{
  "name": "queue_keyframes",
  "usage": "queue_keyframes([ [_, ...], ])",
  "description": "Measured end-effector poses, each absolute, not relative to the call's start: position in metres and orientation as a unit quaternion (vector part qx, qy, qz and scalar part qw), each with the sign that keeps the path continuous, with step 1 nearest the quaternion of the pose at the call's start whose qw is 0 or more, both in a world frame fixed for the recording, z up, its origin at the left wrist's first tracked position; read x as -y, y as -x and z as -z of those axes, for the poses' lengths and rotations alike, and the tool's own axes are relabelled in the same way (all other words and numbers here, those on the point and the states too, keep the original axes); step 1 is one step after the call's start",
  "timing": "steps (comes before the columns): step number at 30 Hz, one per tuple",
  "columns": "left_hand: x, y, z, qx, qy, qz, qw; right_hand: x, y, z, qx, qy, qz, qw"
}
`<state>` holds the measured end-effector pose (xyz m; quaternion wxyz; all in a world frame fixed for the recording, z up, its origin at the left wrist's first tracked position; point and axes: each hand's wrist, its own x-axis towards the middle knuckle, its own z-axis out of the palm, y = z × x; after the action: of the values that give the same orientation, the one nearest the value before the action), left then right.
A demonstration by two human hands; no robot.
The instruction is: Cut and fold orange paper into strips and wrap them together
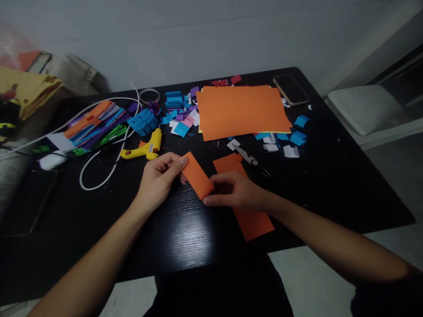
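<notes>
Between my two hands, above the black table (139,246), is a small orange paper strip (198,178) that looks folded or bent at its lower end. My left hand (161,174) pinches its upper left end, thumb on top. At the lower right end, my right hand (233,189) grips it between thumb and fingers. Under my right hand lies a longer orange paper strip (253,222), partly hidden by the hand. Scissors (247,155) rest just beyond it. A yellow glue gun (145,149) lies beyond my left hand.
Large orange sheets (243,110) are stacked at the back, with paper scraps (181,128) around them. A phone (291,89) lies at the back right. Folded coloured strips (99,125), a blue paper piece (144,122) and a looped white cable (99,188) occupy the left side.
</notes>
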<state>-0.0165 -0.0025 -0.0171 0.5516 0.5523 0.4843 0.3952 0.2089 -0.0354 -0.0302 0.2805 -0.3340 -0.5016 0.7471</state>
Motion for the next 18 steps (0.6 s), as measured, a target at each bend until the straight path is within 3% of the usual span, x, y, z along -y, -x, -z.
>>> queue_keyframes([
  [18, 0.0027, 0.0166, 0.013, -0.479, -0.581, -0.399, 0.523, 0.0353, -0.2097, 0.0286, 0.546, 0.387, -0.678, 0.305],
])
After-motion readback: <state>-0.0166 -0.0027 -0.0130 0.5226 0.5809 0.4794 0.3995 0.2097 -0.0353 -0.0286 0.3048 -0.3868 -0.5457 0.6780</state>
